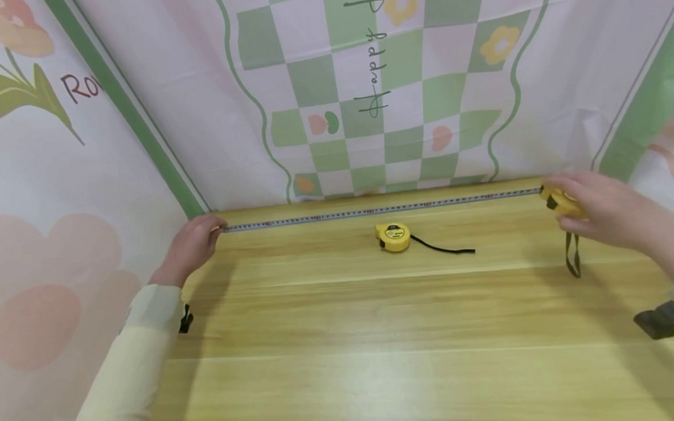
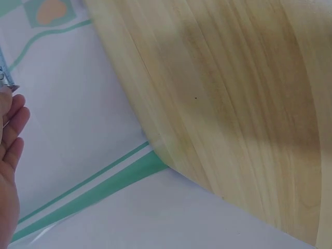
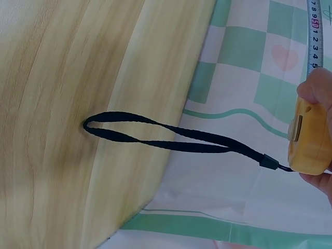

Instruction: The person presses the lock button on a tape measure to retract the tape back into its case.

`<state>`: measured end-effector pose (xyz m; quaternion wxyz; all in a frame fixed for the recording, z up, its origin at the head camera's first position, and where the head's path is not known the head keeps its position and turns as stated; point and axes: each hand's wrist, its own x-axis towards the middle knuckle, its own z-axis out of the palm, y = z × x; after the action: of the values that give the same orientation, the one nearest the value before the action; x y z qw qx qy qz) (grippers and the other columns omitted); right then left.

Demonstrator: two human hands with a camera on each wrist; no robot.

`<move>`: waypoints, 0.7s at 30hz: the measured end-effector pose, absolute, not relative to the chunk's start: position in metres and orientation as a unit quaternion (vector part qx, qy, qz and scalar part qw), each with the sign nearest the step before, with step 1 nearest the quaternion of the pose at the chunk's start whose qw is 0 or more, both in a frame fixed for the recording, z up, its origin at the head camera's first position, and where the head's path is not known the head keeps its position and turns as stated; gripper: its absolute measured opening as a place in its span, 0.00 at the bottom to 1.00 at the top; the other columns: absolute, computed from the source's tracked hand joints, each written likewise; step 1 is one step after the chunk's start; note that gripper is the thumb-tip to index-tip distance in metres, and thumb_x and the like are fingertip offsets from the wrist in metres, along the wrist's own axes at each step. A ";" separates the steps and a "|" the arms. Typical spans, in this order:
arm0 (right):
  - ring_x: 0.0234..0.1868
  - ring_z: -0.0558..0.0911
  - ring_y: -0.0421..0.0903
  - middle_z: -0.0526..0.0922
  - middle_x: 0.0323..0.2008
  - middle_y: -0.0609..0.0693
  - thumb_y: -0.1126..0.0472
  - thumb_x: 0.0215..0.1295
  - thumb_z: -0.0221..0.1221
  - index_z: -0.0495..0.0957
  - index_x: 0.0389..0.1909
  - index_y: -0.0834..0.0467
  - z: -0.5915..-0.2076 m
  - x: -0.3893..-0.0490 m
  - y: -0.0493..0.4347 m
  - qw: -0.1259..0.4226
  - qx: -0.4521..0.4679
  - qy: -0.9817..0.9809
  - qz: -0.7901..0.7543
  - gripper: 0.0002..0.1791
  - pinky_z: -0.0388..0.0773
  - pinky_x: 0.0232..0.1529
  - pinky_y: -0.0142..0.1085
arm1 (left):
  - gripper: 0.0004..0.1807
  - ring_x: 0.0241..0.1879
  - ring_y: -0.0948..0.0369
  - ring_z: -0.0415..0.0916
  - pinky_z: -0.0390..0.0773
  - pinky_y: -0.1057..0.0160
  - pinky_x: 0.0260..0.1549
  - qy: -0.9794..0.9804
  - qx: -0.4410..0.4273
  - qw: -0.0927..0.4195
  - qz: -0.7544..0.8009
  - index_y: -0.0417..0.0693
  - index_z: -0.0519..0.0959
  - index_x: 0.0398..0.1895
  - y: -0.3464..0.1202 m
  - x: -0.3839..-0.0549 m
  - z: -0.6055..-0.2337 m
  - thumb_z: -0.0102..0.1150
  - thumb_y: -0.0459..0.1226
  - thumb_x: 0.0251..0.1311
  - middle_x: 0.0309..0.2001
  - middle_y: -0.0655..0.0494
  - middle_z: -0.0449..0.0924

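A yellow tape measure [image 1: 562, 202] is gripped in my right hand [image 1: 608, 211]. Its blade [image 1: 371, 211] is drawn out leftward across the back of the table, and my left hand [image 1: 194, 245] pinches the free end. In the left wrist view the metal end of the blade [image 2: 5, 78] shows at the fingertips. In the right wrist view the tape measure's yellow case [image 3: 311, 137] carries a black wrist strap [image 3: 207, 145] that hangs down in a loop. A second yellow tape measure [image 1: 393, 237] lies on the table in front of the blade, touched by neither hand.
The wood-grain table [image 1: 365, 335] runs up to a patterned cloth backdrop [image 1: 337, 85] at the rear. Cloth walls [image 1: 28, 261] also stand at the left and right sides. The second tape measure's black strap [image 1: 443, 250] trails to the right on the tabletop.
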<state>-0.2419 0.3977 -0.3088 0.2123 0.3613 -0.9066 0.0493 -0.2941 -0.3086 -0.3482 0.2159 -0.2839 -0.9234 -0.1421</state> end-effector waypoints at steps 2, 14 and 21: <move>0.36 0.78 0.59 0.76 0.47 0.66 0.61 0.46 0.71 0.72 0.54 0.68 -0.308 -0.242 0.397 0.222 0.378 -0.898 0.047 0.33 0.76 0.35 0.55 | 0.09 0.44 0.41 0.78 0.78 0.44 0.45 -0.924 -0.282 0.214 -0.142 0.30 0.80 0.41 -0.309 -0.294 -0.348 0.57 0.18 0.58 0.41 0.37 0.81; 0.27 0.75 0.53 0.76 0.38 0.64 0.30 0.68 0.33 0.77 0.39 0.58 -0.307 -0.242 0.392 0.292 0.425 -0.857 0.026 0.38 0.74 0.20 0.49 | 0.09 0.46 0.41 0.77 0.77 0.44 0.47 -0.927 -0.278 0.208 -0.142 0.31 0.80 0.42 -0.312 -0.294 -0.344 0.56 0.19 0.60 0.42 0.36 0.81; 0.26 0.74 0.52 0.75 0.38 0.64 0.30 0.68 0.33 0.78 0.39 0.57 -0.307 -0.241 0.393 0.290 0.419 -0.860 0.031 0.37 0.73 0.19 0.46 | 0.09 0.47 0.41 0.76 0.77 0.43 0.48 -0.931 -0.271 0.200 -0.143 0.30 0.80 0.43 -0.311 -0.293 -0.342 0.55 0.20 0.61 0.43 0.36 0.81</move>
<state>-0.2414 0.3925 -0.3070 0.2903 0.4190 -0.8598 0.0309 -0.2931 -0.3113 -0.3415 0.2001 -0.2706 -0.9308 -0.1427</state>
